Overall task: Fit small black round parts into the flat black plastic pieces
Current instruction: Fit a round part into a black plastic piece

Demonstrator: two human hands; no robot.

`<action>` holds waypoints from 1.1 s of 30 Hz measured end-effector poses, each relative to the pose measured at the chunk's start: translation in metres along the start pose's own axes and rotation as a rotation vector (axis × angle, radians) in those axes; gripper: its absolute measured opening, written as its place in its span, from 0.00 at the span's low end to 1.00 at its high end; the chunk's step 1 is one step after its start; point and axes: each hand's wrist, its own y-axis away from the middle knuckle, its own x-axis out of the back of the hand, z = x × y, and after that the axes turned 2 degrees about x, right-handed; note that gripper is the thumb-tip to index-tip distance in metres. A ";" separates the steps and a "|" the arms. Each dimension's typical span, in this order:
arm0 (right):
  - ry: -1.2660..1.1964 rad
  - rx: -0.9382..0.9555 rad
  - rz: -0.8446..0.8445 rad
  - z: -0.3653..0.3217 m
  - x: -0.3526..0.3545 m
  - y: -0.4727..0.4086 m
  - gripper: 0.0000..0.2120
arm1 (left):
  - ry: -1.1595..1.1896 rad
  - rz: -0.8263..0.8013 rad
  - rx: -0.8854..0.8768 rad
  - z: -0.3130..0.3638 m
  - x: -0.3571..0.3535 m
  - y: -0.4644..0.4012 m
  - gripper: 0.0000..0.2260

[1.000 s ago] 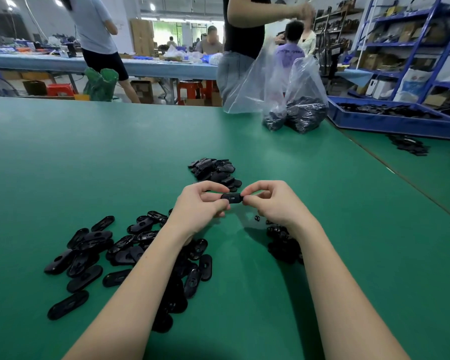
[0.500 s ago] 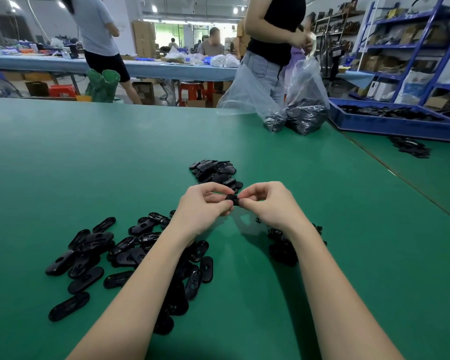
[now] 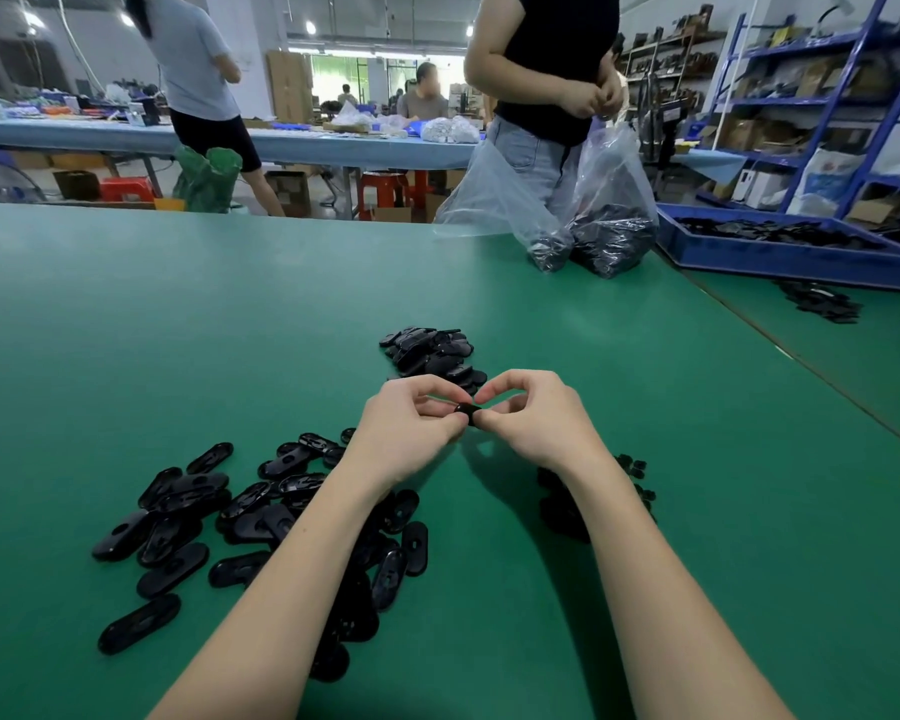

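My left hand [image 3: 406,428] and my right hand [image 3: 536,423] meet above the green table [image 3: 178,324] and both pinch one flat black plastic piece [image 3: 467,411], mostly covered by my fingertips. A loose spread of flat black oval pieces [image 3: 188,511] lies at the left under my left forearm. A small heap of black round parts [image 3: 635,470] sits by my right wrist, partly hidden by the arm. Just beyond my hands is a tighter pile of black pieces [image 3: 432,350]. Whether a round part sits in the held piece cannot be seen.
A person in a black top [image 3: 552,70] stands at the far edge holding clear plastic bags [image 3: 609,220] of black parts that rest on the table. A blue tray [image 3: 780,257] of black parts stands at the far right, with more black parts [image 3: 817,301] beside it.
My hands have closed in so the held piece is nearly covered by fingertips. The person at the far edge has shifted right and drawn their hands to their waist over the bags.
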 end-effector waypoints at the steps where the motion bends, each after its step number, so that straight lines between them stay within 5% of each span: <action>1: 0.003 -0.001 0.005 0.000 0.000 0.000 0.04 | 0.000 0.002 -0.001 0.000 0.000 0.000 0.09; 15: -0.306 -0.075 -0.070 0.008 0.001 0.003 0.09 | 0.231 -0.103 0.091 -0.002 0.003 -0.001 0.07; 33: -0.223 -0.057 -0.066 0.006 0.003 0.000 0.05 | 0.331 -0.080 0.140 -0.003 0.000 -0.002 0.06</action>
